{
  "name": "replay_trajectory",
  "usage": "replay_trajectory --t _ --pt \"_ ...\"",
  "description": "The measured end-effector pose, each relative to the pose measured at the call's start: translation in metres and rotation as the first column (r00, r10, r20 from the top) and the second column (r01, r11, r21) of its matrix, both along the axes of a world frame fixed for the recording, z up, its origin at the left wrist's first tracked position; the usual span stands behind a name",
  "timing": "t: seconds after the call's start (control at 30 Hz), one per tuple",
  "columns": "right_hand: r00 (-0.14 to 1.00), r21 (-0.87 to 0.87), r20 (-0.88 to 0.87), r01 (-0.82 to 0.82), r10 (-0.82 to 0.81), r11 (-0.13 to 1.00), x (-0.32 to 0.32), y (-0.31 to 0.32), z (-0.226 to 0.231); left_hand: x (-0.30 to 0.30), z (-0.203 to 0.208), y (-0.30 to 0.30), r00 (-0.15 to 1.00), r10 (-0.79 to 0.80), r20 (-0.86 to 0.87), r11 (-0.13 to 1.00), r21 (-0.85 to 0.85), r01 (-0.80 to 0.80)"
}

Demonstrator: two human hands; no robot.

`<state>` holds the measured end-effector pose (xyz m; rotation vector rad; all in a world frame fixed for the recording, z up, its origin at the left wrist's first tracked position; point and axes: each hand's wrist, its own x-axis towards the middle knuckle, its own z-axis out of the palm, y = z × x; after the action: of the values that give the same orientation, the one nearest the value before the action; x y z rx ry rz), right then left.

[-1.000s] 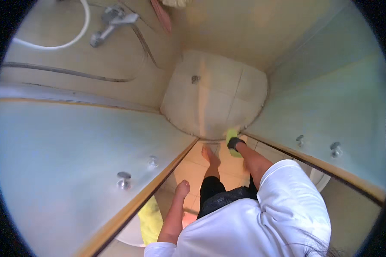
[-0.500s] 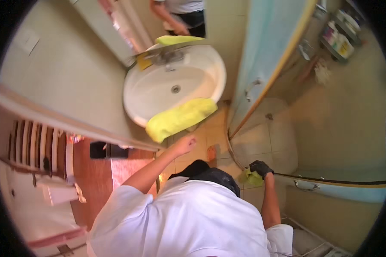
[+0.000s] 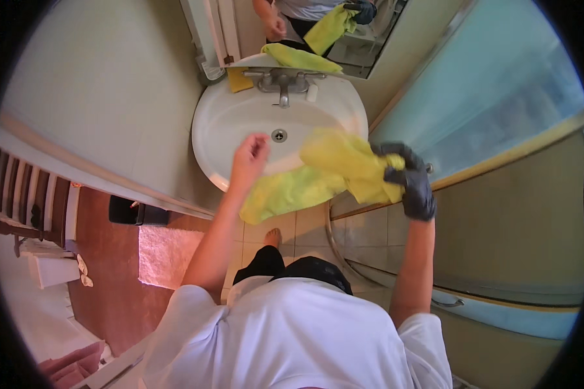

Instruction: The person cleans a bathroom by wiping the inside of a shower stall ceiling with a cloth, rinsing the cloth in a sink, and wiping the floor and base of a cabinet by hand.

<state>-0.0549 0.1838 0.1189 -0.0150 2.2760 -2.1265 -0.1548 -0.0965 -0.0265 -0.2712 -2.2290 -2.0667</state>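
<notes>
The gloved right hand (image 3: 413,185) clamps its fingers on one end of a yellow-green cloth (image 3: 347,155), seemingly to free the rest, above the towel (image 3: 289,192) draped on the sink (image 3: 202,139); the left hand (image 3: 248,161) hovers empty, fingers loosely apart.

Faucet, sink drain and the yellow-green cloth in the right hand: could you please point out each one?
Faucet (image 3: 283,84): head view, middle of its body.
Sink drain (image 3: 279,135): head view, its centre.
Yellow-green cloth (image 3: 349,159): head view, middle of the part left of the right hand (image 3: 416,185).
</notes>
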Motion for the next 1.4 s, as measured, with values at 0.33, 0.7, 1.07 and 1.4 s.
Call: replay_trajectory --t 0.33,0.7,1.07,1.4 --pt "0.983 0.774 -0.182 0.167 -0.037 0.61 -0.162 -0.069 -0.15 -0.199 -0.03 -0.06 0.856 0.175 -0.487 0.638 -0.606 -0.475" --pt "0.973 0.727 -0.23 0.159 0.018 0.667 -0.137 -0.02 -0.249 -0.327 -0.068 -0.015 0.949 -0.282 -0.139 0.31 -0.95 -0.047" --pt "0.895 0.651 -0.416 0.418 -0.162 0.634 -0.114 -0.034 -0.247 -0.311 -0.065 0.054 0.922 -0.328 -0.204 0.367 -0.927 -0.075" --pt "0.944 0.732 -0.294 0.322 -0.148 0.6 -0.111 -0.033 -0.222 -0.311 -0.071 0.049 0.932 -0.315 -0.181 0.359 -0.932 -0.06"
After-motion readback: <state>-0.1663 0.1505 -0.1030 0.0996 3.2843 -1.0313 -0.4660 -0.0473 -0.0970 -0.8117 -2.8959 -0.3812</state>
